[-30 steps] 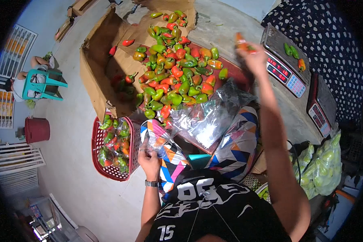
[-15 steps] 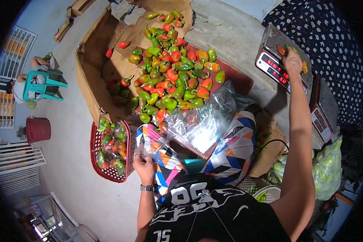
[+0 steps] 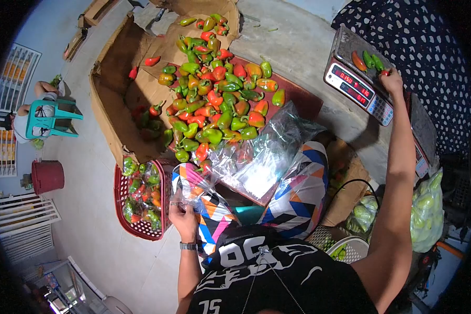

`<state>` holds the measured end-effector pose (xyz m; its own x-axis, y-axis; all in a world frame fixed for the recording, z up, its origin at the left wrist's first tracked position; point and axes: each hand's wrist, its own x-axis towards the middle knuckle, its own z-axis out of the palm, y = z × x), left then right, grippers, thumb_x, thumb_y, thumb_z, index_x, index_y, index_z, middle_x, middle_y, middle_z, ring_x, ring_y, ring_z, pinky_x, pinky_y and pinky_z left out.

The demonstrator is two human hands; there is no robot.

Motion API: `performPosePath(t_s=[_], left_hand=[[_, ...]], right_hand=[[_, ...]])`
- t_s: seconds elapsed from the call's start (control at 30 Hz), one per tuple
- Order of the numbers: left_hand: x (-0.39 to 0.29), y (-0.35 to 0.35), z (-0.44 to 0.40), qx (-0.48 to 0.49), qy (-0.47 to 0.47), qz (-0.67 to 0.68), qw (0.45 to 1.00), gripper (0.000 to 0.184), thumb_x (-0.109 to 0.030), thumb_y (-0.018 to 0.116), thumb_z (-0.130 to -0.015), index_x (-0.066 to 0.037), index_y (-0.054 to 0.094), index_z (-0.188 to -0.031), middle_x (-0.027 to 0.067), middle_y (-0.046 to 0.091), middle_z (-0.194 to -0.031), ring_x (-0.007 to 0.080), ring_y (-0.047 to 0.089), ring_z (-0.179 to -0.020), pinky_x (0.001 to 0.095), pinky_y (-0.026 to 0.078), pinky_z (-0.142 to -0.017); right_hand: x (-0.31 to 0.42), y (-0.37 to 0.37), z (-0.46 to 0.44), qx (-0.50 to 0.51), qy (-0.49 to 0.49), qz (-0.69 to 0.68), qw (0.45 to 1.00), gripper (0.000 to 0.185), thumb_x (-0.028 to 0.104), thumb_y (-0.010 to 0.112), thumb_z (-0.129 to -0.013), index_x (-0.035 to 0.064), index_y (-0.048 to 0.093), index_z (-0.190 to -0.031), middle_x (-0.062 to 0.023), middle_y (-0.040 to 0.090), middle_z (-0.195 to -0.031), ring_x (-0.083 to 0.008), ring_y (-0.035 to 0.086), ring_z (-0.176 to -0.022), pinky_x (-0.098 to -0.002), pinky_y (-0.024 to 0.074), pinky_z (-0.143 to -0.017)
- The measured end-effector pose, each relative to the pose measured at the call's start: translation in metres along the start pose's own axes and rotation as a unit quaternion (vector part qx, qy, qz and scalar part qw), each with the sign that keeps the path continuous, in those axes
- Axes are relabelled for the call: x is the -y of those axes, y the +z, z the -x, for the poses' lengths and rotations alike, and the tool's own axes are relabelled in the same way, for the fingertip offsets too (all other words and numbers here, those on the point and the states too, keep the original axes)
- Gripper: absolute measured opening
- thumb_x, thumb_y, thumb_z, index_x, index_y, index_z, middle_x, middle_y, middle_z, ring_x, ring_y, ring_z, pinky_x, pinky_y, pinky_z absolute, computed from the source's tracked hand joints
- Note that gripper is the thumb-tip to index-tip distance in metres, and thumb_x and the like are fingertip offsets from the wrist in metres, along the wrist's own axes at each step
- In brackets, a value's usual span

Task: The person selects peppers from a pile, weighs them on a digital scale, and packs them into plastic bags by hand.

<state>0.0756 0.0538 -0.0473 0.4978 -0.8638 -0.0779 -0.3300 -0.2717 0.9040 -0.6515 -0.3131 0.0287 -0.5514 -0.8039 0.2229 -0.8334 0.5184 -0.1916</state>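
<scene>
My right hand [image 3: 392, 83] is at the edge of a digital scale [image 3: 345, 89], fingers closed on a small red pepper [image 3: 385, 73]. On the scale's metal plate lie an orange-red pepper [image 3: 358, 61] and two green ones. The red display is lit. Low at the left, beside my knee, my left hand [image 3: 183, 219] pinches a clear plastic bag [image 3: 192, 192]. A big heap of red and green peppers [image 3: 214, 99] covers the low red table in front of me. More clear plastic bags [image 3: 269, 162] lie at its near edge.
A torn cardboard box [image 3: 110, 99] stands left of the heap. Below it, a red basket [image 3: 165, 204] holds bagged peppers. A second scale [image 3: 423, 131] and a bag of green produce [image 3: 426, 214] are at the right. A person sits on a green chair [image 3: 39, 118] far left.
My right hand has drawn back from the middle of the scale plate to its edge, uncovering the peppers there. The scale's reading has risen. My left hand stays nearly in place.
</scene>
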Motion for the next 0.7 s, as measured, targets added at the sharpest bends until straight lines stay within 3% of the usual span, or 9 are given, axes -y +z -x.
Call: performPosePath(t_s=[0.07, 0.2, 0.3, 0.4, 0.6, 0.7], left_hand=[[0.003, -0.001, 0.0, 0.007, -0.025, 0.004, 1.0, 0.056, 0.012, 0.053, -0.08, 0.004, 0.06, -0.135, 0.0036, 0.064, -0.104, 0.0072, 0.055, -0.08, 0.0229, 0.048, -0.07], [0.006, 0.001, -0.001, -0.002, 0.021, 0.006, 1.0, 0.055, 0.014, 0.052, -0.081, 0.004, 0.06, -0.135, 0.0054, 0.065, -0.108, 0.0083, 0.057, -0.082, 0.0245, 0.049, -0.072], [0.003, 0.001, 0.0, 0.002, 0.004, 0.017, 1.0, 0.055, 0.015, 0.052, -0.081, 0.004, 0.059, -0.135, 0.0066, 0.066, -0.111, 0.0093, 0.059, -0.085, 0.0255, 0.05, -0.074], [-0.003, 0.0, 0.001, -0.001, 0.017, -0.021, 1.0, 0.055, 0.013, 0.052, -0.081, 0.004, 0.06, -0.135, 0.0067, 0.066, -0.111, 0.0095, 0.059, -0.085, 0.0256, 0.051, -0.075], [0.015, -0.003, -0.001, 0.002, -0.015, 0.008, 1.0, 0.056, 0.009, 0.052, -0.081, 0.005, 0.06, -0.136, 0.0049, 0.067, -0.105, 0.0084, 0.056, -0.078, 0.0241, 0.048, -0.069], [0.016, -0.004, 0.0, 0.0, 0.003, 0.01, 1.0, 0.056, 0.009, 0.051, -0.081, 0.005, 0.059, -0.137, 0.0038, 0.066, -0.104, 0.0076, 0.055, -0.077, 0.0231, 0.046, -0.067]], right_hand=[[0.018, -0.012, 0.015, 0.029, 0.008, 0.004, 1.0, 0.057, 0.035, 0.073, -0.076, -0.0008, 0.064, -0.12, -0.0298, 0.068, -0.119, -0.0426, 0.064, -0.118, -0.0449, 0.0504, -0.102], [0.018, 0.008, 0.015, 0.021, 0.034, 0.013, 0.999, 0.06, 0.038, 0.078, -0.076, 0.0004, 0.065, -0.121, -0.0267, 0.068, -0.124, -0.0417, 0.064, -0.119, -0.0448, 0.0499, -0.103], [0.022, 0.009, 0.015, 0.033, 0.037, 0.022, 0.999, 0.064, 0.04, 0.081, -0.075, 0.0018, 0.065, -0.123, -0.0237, 0.07, -0.12, -0.0388, 0.067, -0.113, -0.0433, 0.0518, -0.098], [0.026, -0.002, 0.023, 0.041, 0.031, 0.024, 0.998, 0.062, 0.043, 0.077, -0.08, 0.0018, 0.064, -0.125, -0.0266, 0.066, -0.127, -0.0401, 0.062, -0.122, -0.0457, 0.0487, -0.105], [0.028, -0.043, 0.043, -0.104, 0.011, 0.091, 0.99, 0.072, 0.054, 0.073, -0.082, 0.0106, 0.059, -0.137, -0.0199, 0.059, -0.136, -0.0402, 0.053, -0.13, -0.0476, 0.0445, -0.108], [0.008, -0.054, 0.031, -0.099, 0.043, 0.111, 0.988, 0.077, 0.059, 0.07, -0.082, 0.0163, 0.054, -0.144, -0.0181, 0.053, -0.146, -0.0394, 0.049, -0.135, -0.0479, 0.0411, -0.111]])
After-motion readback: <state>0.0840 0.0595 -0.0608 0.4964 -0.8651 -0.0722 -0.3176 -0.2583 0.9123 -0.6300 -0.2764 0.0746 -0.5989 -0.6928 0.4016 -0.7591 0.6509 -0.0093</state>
